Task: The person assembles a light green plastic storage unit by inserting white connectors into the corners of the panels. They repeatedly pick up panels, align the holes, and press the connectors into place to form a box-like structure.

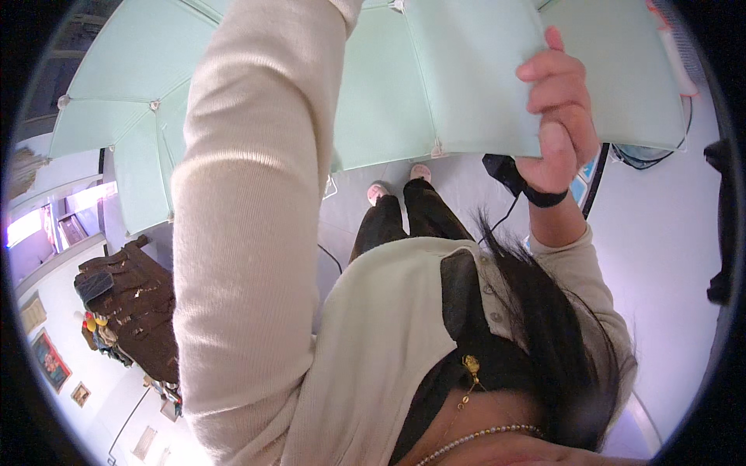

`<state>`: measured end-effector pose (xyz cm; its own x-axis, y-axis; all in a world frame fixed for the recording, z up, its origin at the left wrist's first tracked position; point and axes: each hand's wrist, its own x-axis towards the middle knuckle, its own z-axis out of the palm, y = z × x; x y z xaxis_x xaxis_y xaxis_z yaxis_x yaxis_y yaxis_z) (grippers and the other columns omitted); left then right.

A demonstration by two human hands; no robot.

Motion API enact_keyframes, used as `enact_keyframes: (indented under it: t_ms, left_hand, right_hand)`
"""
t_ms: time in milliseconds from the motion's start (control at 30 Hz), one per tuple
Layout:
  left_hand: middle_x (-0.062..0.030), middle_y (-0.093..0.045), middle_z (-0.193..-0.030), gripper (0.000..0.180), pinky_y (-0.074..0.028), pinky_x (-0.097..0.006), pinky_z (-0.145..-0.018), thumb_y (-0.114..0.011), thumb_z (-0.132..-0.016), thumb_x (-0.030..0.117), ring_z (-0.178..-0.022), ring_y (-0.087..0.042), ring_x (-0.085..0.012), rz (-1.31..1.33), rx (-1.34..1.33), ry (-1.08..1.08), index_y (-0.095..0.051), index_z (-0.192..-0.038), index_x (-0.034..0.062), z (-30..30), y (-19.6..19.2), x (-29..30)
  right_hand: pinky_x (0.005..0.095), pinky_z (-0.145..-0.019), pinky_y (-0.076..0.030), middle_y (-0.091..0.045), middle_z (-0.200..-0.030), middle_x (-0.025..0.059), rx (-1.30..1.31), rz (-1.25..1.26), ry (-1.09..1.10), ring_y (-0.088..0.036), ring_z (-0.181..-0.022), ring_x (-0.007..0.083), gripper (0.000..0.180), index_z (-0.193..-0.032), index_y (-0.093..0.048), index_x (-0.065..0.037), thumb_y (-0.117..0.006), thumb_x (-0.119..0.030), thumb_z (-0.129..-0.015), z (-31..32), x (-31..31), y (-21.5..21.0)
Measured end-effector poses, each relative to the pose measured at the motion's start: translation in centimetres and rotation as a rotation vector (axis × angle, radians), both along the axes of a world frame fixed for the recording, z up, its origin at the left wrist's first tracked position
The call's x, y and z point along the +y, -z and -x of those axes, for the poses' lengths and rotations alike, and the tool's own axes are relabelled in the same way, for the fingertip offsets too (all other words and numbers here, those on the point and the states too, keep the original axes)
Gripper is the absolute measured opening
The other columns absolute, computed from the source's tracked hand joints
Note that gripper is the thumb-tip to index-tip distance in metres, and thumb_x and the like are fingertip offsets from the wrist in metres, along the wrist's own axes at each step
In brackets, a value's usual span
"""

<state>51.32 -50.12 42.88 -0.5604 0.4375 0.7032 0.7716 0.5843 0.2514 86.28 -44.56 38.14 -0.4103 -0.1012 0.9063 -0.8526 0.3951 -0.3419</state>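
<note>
My right hand (558,116) pinches the open mint-green umbrella (435,85) at its canopy edge; my left hand, beyond it, stays hidden, grip unknowable.

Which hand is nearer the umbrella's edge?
Right. The right hand grips the pale green umbrella by its edge; the left hand is out of view, its sleeve reaching up toward the canopy.

left hand cut off, umbrella (435,85) partly out

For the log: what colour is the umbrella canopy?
Pale mint green umbrella canopy, pinched by the right hand; head view.
</note>
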Motion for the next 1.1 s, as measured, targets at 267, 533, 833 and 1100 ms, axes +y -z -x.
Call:
enact_keyframes:
  t_ms: [267, 533, 833, 1100]
  left_hand:
    - [-0.0233, -0.068, -0.113, 0.049, -0.047, -0.046, -0.094, -0.046, -0.093, 0.040, -0.108, -0.061, -0.0427, 0.008, -0.326, 0.070, -0.066, -0.117, 0.0015, 0.8, -2.0, 0.1]
    - [-0.0218, -0.070, -0.096, 0.048, -0.049, -0.041, -0.086, -0.053, -0.090, 0.043, -0.096, -0.067, -0.0335, 0.037, -0.194, 0.081, -0.070, -0.108, 0.0018, 0.4, -2.2, 0.3]
    - [-0.0102, -0.069, -0.082, 0.040, -0.047, -0.034, -0.076, -0.047, -0.097, 0.034, -0.079, -0.062, -0.0222, -0.144, -0.354, 0.028, -0.069, -0.093, -0.0001, -0.4, -1.6, -0.1]
    - [-0.0082, -0.072, -0.098, 0.047, -0.048, -0.033, -0.084, -0.051, -0.097, 0.044, -0.089, -0.065, -0.0200, -0.083, -0.324, -0.041, -0.070, -0.109, 0.0025, -1.1, -1.9, -0.9]
  right_hand:
    - [0.0543, -0.116, -0.027, -0.061, -0.121, 0.0224, -0.077, 0.031, 0.056, -0.052, -0.124, 0.0378, 0.031, -0.103, -0.056, 0.003, -0.040, -0.023, -0.098, -1.4, -0.1, -0.3]
    - [0.0441, -0.105, -0.037, -0.054, -0.129, 0.0188, -0.418, 0.505, 0.629, -0.051, -0.120, 0.0330, 0.035, -0.124, -0.053, 0.001, -0.040, -0.021, -0.101, -8.1, -4.4, 18.8]
    - [0.0372, -0.073, -0.050, -0.066, -0.095, 0.0162, -0.389, 0.796, 0.709, -0.065, -0.083, 0.0317, 0.038, -0.102, -0.064, 0.001, -0.042, -0.030, -0.099, -3.9, -7.2, 26.1]
    - [0.0376, -0.065, -0.050, -0.067, -0.086, 0.0155, -0.373, 0.750, 0.782, -0.065, -0.070, 0.0314, 0.045, -0.096, -0.067, -0.001, -0.038, -0.036, -0.100, -3.7, -7.3, 25.8]
